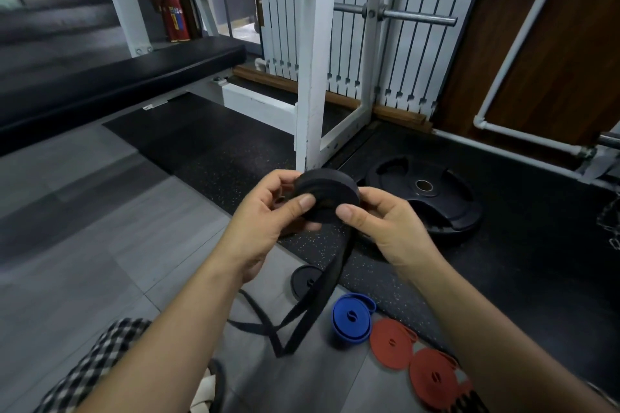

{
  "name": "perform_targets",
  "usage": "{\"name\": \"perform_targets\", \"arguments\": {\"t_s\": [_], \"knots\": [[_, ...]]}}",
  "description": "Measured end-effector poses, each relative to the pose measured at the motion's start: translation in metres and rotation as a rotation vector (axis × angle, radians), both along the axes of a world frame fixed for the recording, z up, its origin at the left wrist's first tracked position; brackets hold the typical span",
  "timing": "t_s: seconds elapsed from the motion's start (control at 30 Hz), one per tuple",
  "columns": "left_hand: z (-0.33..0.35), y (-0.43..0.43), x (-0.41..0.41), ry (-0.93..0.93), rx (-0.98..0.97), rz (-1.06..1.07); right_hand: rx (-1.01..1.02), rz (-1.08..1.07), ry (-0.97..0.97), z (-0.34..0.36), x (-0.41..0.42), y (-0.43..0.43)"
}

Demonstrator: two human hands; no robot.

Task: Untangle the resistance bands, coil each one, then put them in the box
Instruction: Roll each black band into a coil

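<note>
Both hands meet at the centre of the frame around a partly wound black band coil [327,196]. The left hand [268,211] curls round the coil's left side, thumb pressed on its near face and fingers wrapped behind. The right hand [379,221] pinches the right edge, thumb on the near rim, the other fingers tucked beneath and largely hidden.

From the coil's lower edge the loose tail of the black band [308,305] drops toward the lower centre and lies crossed over itself on the grey floor [84,245], passing in front of a small black weight plate [303,280]. Right of the tail, on the floor, sits a coiled blue band [352,317]; just beside it, toward the lower right, lie two coiled red bands, the nearer-to-centre one [392,342] and the farther-right one [434,377], partly covered by the right forearm.

Behind the hands stands a white rack post [313,77] on black rubber matting [218,151]. A large black weight plate [426,194] lies flat to the right of the coil, and a black bench pad [117,84] crosses the upper left. A checked sleeve or garment [97,362] fills the lower left corner.
</note>
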State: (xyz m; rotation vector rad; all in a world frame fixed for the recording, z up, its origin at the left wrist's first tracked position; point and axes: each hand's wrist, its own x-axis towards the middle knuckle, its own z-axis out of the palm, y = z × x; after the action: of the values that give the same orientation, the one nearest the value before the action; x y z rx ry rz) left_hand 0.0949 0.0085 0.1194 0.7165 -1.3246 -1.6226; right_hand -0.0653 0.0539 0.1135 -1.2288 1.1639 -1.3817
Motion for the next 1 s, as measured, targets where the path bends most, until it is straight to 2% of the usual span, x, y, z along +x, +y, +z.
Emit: {"name": "perform_targets", "arguments": {"t_s": [0.1, 0.17, 0.2, 0.23, 0.3, 0.33, 0.4, 0.47, 0.57, 0.6, 0.73, 0.87, 0.93, 1.0], "knots": [[-0.002, 0.006, -0.005, 0.168, 0.154, 0.02, -0.007, 0.0, -0.137, -0.003, 0.005, 0.0], [-0.005, 0.007, -0.007, 0.203, 0.259, -0.021, 0.003, -0.003, -0.169, -0.003, 0.003, -0.001], [-0.005, 0.006, -0.006, 0.136, 0.277, -0.044, 0.006, 0.002, -0.114, -0.002, 0.0, 0.0], [-0.004, 0.003, -0.002, -0.015, 0.222, -0.052, 0.011, 0.011, -0.006, 0.0, -0.003, 0.001], [-0.003, -0.008, 0.009, -0.394, -0.026, -0.023, 0.03, 0.02, 0.303, 0.0, -0.01, 0.001], [-0.003, -0.012, 0.012, -0.508, -0.137, -0.013, 0.045, 0.023, 0.442, -0.002, -0.011, 0.001], [-0.004, -0.014, 0.014, -0.579, -0.247, -0.044, 0.063, 0.034, 0.573, -0.004, -0.009, 0.001], [-0.004, -0.012, 0.011, -0.517, -0.222, -0.05, 0.041, 0.035, 0.476, -0.005, -0.006, 0.0], [-0.004, -0.008, 0.007, -0.308, -0.106, 0.009, 0.031, 0.028, 0.084, -0.002, -0.002, 0.001], [-0.003, -0.006, 0.006, -0.242, -0.075, 0.028, 0.021, 0.022, 0.026, -0.001, -0.001, 0.001], [-0.005, 0.001, 0.001, -0.044, 0.025, 0.071, -0.029, -0.003, -0.057, -0.001, 0.004, 0.001], [-0.008, 0.004, -0.002, 0.023, 0.099, 0.026, -0.06, -0.039, -0.047, 0.003, 0.002, 0.0], [-0.005, 0.001, 0.003, -0.133, 0.024, -0.031, -0.063, -0.031, 0.085, 0.006, -0.002, 0.001], [-0.003, -0.008, 0.011, -0.483, -0.257, -0.018, -0.048, -0.028, 0.353, 0.004, -0.006, 0.004]]}}
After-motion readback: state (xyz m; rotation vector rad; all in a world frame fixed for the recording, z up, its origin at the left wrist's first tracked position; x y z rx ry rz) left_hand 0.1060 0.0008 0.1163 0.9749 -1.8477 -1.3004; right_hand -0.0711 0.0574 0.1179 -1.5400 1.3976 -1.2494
